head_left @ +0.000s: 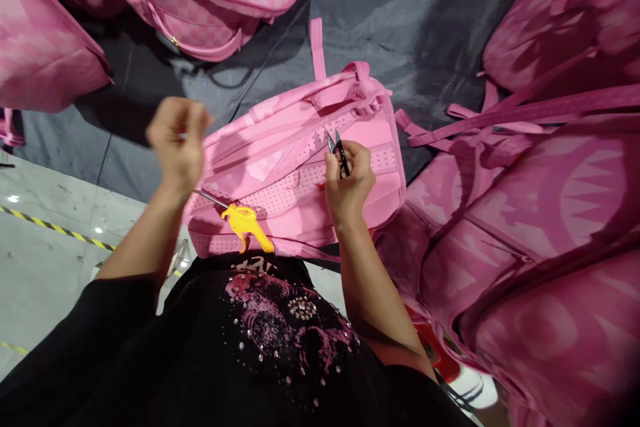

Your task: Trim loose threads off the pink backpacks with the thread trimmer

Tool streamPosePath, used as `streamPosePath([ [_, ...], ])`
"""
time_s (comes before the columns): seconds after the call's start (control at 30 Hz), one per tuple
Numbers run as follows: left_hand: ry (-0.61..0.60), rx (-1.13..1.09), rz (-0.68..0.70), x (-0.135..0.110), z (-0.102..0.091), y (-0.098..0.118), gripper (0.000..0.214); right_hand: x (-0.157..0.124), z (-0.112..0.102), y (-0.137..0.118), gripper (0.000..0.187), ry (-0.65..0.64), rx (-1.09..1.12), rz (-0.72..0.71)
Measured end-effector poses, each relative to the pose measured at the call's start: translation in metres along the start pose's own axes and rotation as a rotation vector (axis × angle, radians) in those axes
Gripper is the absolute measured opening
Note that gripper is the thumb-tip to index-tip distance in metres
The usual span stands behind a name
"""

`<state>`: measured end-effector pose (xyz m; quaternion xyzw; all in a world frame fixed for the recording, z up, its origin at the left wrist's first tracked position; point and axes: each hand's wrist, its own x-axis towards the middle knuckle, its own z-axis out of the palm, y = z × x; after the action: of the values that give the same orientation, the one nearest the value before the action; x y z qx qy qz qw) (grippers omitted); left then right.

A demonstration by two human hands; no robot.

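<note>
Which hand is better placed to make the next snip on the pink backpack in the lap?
Right, probably. The right hand holds the snips with the blades just over the pink backpack; the left hand is raised off it, blurred, fingers pinched.

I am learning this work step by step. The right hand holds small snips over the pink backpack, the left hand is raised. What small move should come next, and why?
Probably lower the left hand onto the pink backpack to steady it. That hand is raised clear of it, fingers pinched, while the right hand holds the thread snips, tips over the perforated back panel.
</note>
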<state>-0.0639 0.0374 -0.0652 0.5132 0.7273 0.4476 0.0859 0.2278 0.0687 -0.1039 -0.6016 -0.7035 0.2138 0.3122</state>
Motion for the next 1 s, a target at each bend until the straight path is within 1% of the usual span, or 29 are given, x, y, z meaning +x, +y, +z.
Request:
streamPosePath([
  [0.03, 0.017, 0.169, -0.015, 0.007, -0.030, -0.009, 0.039, 0.000, 0.001, 0.001, 0.028, 0.006, -0.006, -0.012],
  [0.07, 0.016, 0.358, -0.040, 0.013, -0.056, -0.015, 0.024, 0.000, 0.002, 0.001, 0.028, 0.014, -0.012, -0.021],
  [0.1, 0.021, 0.496, -0.058, 0.018, -0.078, -0.016, 0.014, 0.000, 0.003, 0.001, 0.028, 0.025, -0.014, -0.028],
  [0.13, 0.008, 0.582, -0.045, 0.021, -0.091, -0.014, 0.030, 0.000, 0.005, 0.001, 0.029, 0.040, -0.013, -0.033],
  [0.17, -0.003, 0.593, -0.003, 0.022, -0.094, -0.007, 0.046, 0.000, 0.006, 0.000, 0.029, 0.057, -0.008, -0.034],
  [0.2, -0.036, 0.526, 0.063, 0.019, -0.087, 0.004, 0.050, 0.000, 0.007, 0.000, 0.029, 0.071, -0.002, -0.034],
  [0.23, -0.097, 0.414, 0.140, 0.014, -0.070, 0.017, 0.044, 0.000, 0.008, -0.001, 0.029, 0.081, 0.005, -0.033],
  [0.27, -0.161, 0.265, 0.212, 0.006, -0.047, 0.031, 0.034, 0.000, 0.008, -0.001, 0.029, 0.085, 0.011, -0.032],
  [0.3, -0.306, 0.115, 0.235, -0.002, -0.019, 0.044, 0.027, 0.000, 0.008, -0.002, 0.030, 0.080, 0.015, -0.029],
  [0.33, -0.422, 0.027, 0.212, -0.011, 0.010, 0.056, 0.024, 0.000, 0.008, -0.002, 0.030, 0.071, 0.018, -0.026],
  [0.37, -0.458, -0.006, 0.199, -0.020, 0.038, 0.065, 0.023, 0.000, 0.007, -0.001, 0.031, 0.060, 0.021, -0.024],
  [0.4, -0.494, -0.013, 0.183, -0.027, 0.061, 0.071, 0.023, -0.001, 0.006, -0.001, 0.031, 0.046, 0.027, -0.022],
  [0.43, -0.504, 0.003, 0.167, -0.033, 0.079, 0.074, 0.024, -0.001, 0.005, 0.000, 0.031, 0.031, 0.035, -0.019],
  [0.47, -0.503, 0.025, 0.161, -0.037, 0.092, 0.074, 0.024, -0.001, 0.005, 0.001, 0.031, 0.019, 0.044, -0.015],
  [0.53, -0.492, 0.063, 0.177, -0.041, 0.104, 0.068, 0.022, -0.002, 0.005, 0.003, 0.030, 0.009, 0.061, -0.013],
  [0.63, -0.436, 0.074, 0.238, -0.039, 0.107, 0.057, 0.016, -0.002, 0.006, 0.005, 0.030, 0.018, 0.077, -0.025],
  [0.73, -0.367, 0.040, 0.270, -0.037, 0.112, 0.050, 0.023, -0.002, 0.007, 0.006, 0.029, 0.003, 0.077, -0.022],
  [0.83, -0.337, -0.004, 0.290, -0.036, 0.120, 0.047, 0.030, -0.002, 0.006, 0.005, 0.029, -0.001, 0.066, -0.028],
  [0.93, -0.328, -0.079, 0.260, -0.036, 0.124, 0.045, 0.033, -0.002, 0.005, 0.002, 0.029, -0.016, 0.022, -0.054],
  [1.0, -0.331, -0.123, 0.215, -0.035, 0.125, 0.044, 0.033, -0.001, 0.004, -0.003, 0.030, -0.060, -0.023, -0.065],
])
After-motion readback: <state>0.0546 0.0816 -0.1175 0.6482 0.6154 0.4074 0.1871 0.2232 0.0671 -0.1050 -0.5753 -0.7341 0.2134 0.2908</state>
